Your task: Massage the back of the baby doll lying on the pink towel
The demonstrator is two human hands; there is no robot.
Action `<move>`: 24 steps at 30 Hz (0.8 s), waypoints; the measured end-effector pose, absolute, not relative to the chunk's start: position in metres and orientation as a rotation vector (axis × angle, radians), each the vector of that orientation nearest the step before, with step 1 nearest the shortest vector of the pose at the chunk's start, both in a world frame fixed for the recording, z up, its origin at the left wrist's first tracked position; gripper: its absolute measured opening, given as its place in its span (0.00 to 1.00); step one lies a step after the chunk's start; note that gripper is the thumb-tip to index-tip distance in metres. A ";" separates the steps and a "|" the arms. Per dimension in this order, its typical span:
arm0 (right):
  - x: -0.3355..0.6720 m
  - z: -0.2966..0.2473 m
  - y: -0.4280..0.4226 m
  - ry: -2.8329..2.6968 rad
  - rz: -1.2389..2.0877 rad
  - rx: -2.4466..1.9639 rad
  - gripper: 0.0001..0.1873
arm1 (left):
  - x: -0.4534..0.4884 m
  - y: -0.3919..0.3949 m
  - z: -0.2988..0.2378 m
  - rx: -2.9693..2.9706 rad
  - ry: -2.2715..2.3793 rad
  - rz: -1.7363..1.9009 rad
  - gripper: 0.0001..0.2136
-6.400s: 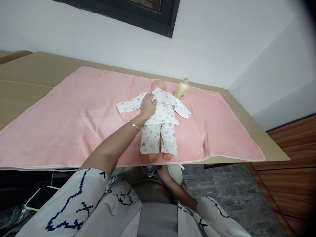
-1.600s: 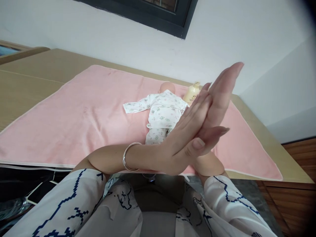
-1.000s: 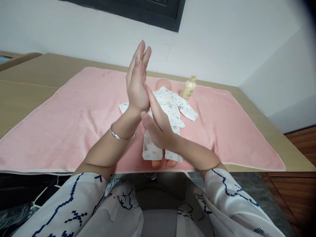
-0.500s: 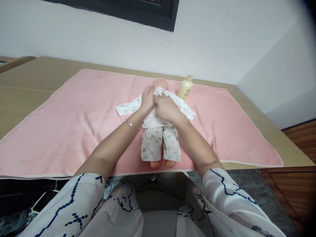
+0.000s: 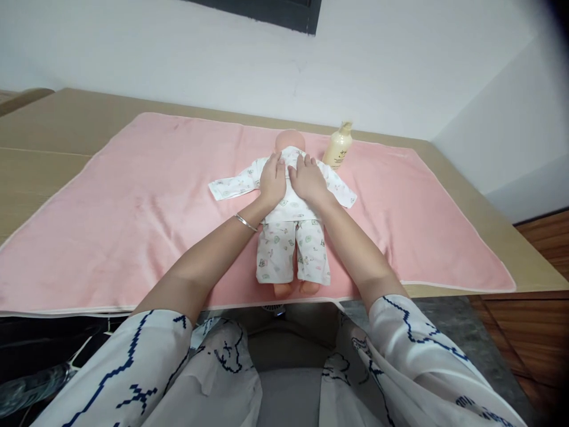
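Note:
A baby doll (image 5: 290,140) lies on a pink blanket (image 5: 186,196), its head toward the wall and its feet toward me. It wears a white patterned top (image 5: 293,204) with the sleeves spread to both sides, and matching trousers (image 5: 276,255). My left hand (image 5: 272,179) rests on the left part of the doll's upper body, fingers stretched toward its head. Beside it, my right hand (image 5: 308,179) lies flat on the right part, fingers slightly apart. Neither hand grips anything. A narrow strip of the top shows between them.
A cream pump bottle (image 5: 338,147) stands on the blanket to the right of the doll's head. Under the blanket is a wooden table (image 5: 48,133), set against a white wall. A wooden cabinet (image 5: 524,332) is at the lower right.
My hands have moved from close together near the top's upper middle to lying flat side by side on it. The right hand has turned its fingers toward the head. The view has tilted slightly down.

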State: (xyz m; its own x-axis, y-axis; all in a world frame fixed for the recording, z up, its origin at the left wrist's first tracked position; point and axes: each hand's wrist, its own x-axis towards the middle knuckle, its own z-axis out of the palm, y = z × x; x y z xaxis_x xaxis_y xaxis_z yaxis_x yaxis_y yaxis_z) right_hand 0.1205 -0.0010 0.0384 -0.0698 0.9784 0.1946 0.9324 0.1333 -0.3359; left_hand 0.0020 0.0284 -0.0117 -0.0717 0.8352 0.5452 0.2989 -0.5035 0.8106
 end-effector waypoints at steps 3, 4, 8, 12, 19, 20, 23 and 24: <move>0.111 0.042 -0.008 -2.222 0.172 -1.691 0.31 | 0.001 0.029 -0.014 1.722 1.218 1.639 0.30; 0.113 0.042 -0.006 -2.279 0.185 -1.622 0.29 | 0.001 0.029 -0.014 1.726 1.226 1.645 0.31; 0.133 0.040 0.008 -2.207 0.230 -1.664 0.30 | 0.001 0.027 -0.013 1.774 1.210 1.657 0.33; 0.131 0.040 0.004 -1.989 0.171 -1.892 0.34 | 0.001 0.027 -0.013 1.775 1.191 1.655 0.30; 0.099 0.041 -0.018 -2.190 0.126 -1.673 0.29 | -0.001 0.026 -0.012 1.774 1.270 1.593 0.22; 0.102 0.039 -0.014 -2.190 0.132 -1.636 0.29 | -0.001 0.025 -0.012 1.784 1.275 1.581 0.21; 0.123 0.033 0.004 -2.123 0.144 -1.622 0.31 | -0.001 0.023 -0.008 1.821 1.278 1.561 0.20; 0.129 0.031 0.009 -2.083 0.146 -1.648 0.31 | -0.001 0.022 -0.008 1.829 1.279 1.557 0.21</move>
